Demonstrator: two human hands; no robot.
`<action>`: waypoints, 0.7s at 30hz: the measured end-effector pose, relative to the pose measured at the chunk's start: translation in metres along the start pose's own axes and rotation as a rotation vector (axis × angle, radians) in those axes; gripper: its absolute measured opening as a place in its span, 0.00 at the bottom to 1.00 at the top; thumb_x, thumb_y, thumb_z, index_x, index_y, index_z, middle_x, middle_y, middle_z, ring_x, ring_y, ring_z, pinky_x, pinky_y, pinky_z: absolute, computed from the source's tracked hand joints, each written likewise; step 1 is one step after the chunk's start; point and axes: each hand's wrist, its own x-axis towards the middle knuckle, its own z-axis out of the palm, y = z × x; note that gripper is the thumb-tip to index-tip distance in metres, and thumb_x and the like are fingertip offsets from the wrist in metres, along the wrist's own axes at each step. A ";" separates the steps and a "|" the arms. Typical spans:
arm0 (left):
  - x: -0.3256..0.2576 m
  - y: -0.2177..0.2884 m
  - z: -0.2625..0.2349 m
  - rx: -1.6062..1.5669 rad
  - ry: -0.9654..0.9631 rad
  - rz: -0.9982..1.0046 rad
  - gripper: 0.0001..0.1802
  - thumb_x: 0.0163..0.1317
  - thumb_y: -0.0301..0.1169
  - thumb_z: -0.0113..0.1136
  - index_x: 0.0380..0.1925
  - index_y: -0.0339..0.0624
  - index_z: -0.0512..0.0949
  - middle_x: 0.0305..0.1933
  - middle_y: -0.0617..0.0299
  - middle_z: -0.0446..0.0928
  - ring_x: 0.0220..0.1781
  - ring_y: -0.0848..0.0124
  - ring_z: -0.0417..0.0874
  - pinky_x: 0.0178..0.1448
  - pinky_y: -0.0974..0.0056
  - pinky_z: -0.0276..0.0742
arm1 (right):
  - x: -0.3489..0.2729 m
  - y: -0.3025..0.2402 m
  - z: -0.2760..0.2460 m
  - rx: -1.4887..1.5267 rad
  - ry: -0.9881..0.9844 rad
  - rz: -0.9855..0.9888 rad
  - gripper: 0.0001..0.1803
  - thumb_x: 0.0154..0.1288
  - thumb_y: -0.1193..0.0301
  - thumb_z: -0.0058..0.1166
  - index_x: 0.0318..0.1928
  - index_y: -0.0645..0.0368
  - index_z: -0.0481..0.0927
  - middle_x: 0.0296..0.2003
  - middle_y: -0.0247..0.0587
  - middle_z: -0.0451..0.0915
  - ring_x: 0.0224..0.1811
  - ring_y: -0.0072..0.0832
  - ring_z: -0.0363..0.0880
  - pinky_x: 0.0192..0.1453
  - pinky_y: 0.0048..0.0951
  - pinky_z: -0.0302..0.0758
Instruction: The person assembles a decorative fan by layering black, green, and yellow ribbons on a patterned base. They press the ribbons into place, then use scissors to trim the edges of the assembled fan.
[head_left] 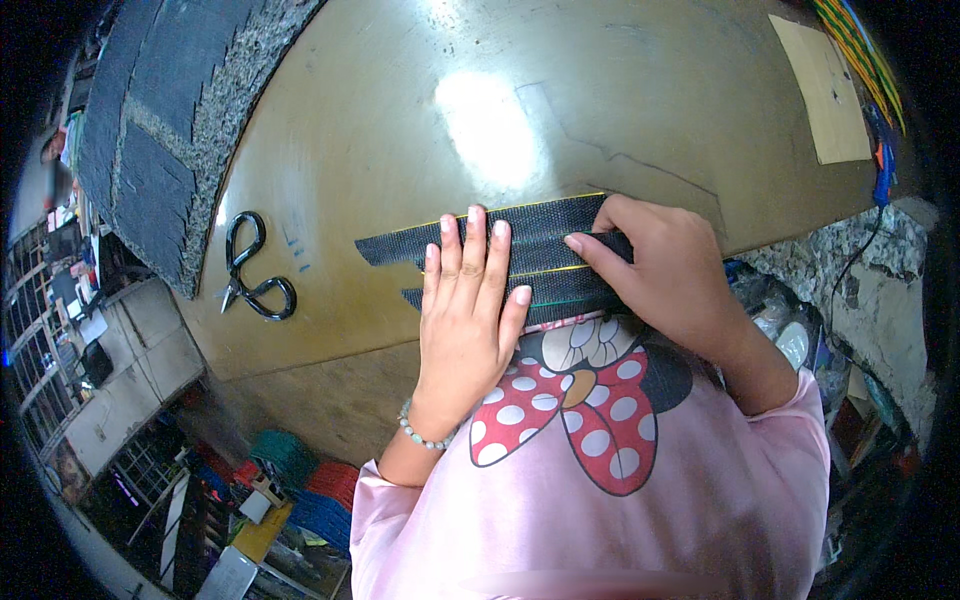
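Black woven strips [545, 222] with thin yellow and green edge lines lie side by side on the brown table, close to its near edge. My left hand [462, 325] rests flat across them, fingers stretched out and pointing away from me. At their right end my right hand [665, 262] pinches a strip between thumb and fingers; the fingertips underneath are hidden. Left of the strips is a pair of black-handled scissors [240, 268], its short blades toward the near left. The left ends of the strips are cut at a slant and not level with each other.
A dark, rough-edged slab [165, 120] covers the table's far left. At the far right are a beige card [825, 95] and a bundle of coloured cords [868, 60]. The brown table [330, 150] ends just in front of my body. Stacked coloured goods [325, 490] stand below left.
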 end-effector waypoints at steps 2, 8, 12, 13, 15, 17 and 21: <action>-0.001 0.000 -0.003 -0.010 -0.021 0.011 0.31 0.69 0.40 0.54 0.70 0.46 0.65 0.77 0.43 0.53 0.79 0.43 0.50 0.77 0.43 0.46 | 0.000 0.000 -0.001 0.010 0.005 0.000 0.16 0.64 0.56 0.59 0.32 0.56 0.79 0.26 0.46 0.82 0.29 0.47 0.83 0.32 0.46 0.77; 0.000 0.001 -0.006 0.003 -0.050 0.030 0.27 0.68 0.41 0.55 0.67 0.57 0.71 0.78 0.40 0.51 0.78 0.38 0.49 0.75 0.38 0.48 | 0.001 -0.002 0.000 0.002 0.006 0.026 0.16 0.64 0.55 0.58 0.32 0.55 0.79 0.26 0.45 0.82 0.30 0.45 0.84 0.32 0.47 0.77; 0.002 0.005 -0.006 0.026 -0.028 0.029 0.27 0.68 0.39 0.56 0.67 0.55 0.71 0.77 0.39 0.52 0.78 0.37 0.50 0.75 0.38 0.49 | 0.000 0.000 0.003 -0.022 0.020 0.028 0.15 0.61 0.58 0.63 0.31 0.57 0.78 0.24 0.45 0.80 0.29 0.46 0.81 0.32 0.43 0.73; 0.003 0.008 -0.007 0.031 -0.019 0.023 0.27 0.67 0.38 0.57 0.67 0.54 0.71 0.76 0.38 0.53 0.78 0.37 0.50 0.75 0.38 0.49 | 0.000 0.000 0.003 -0.029 0.024 0.021 0.15 0.61 0.58 0.63 0.31 0.57 0.78 0.24 0.45 0.80 0.29 0.46 0.81 0.32 0.43 0.73; 0.006 0.013 -0.006 0.023 0.050 0.031 0.27 0.65 0.33 0.57 0.66 0.48 0.71 0.76 0.38 0.54 0.77 0.37 0.52 0.75 0.37 0.48 | 0.001 0.001 0.004 -0.058 0.017 0.011 0.16 0.62 0.57 0.61 0.31 0.56 0.78 0.25 0.45 0.81 0.29 0.46 0.82 0.32 0.45 0.74; 0.010 0.017 -0.004 0.014 0.096 0.056 0.28 0.62 0.28 0.56 0.64 0.42 0.72 0.75 0.37 0.56 0.77 0.37 0.53 0.75 0.37 0.48 | 0.001 0.000 0.005 -0.103 0.011 0.003 0.17 0.64 0.54 0.57 0.32 0.55 0.78 0.26 0.45 0.82 0.29 0.47 0.83 0.33 0.48 0.77; 0.020 0.018 0.005 -0.110 0.048 0.133 0.32 0.56 0.21 0.52 0.64 0.37 0.71 0.74 0.40 0.59 0.77 0.43 0.56 0.77 0.42 0.51 | -0.001 0.003 -0.002 -0.125 0.072 -0.021 0.19 0.61 0.52 0.60 0.30 0.56 0.78 0.25 0.47 0.81 0.29 0.47 0.83 0.33 0.47 0.77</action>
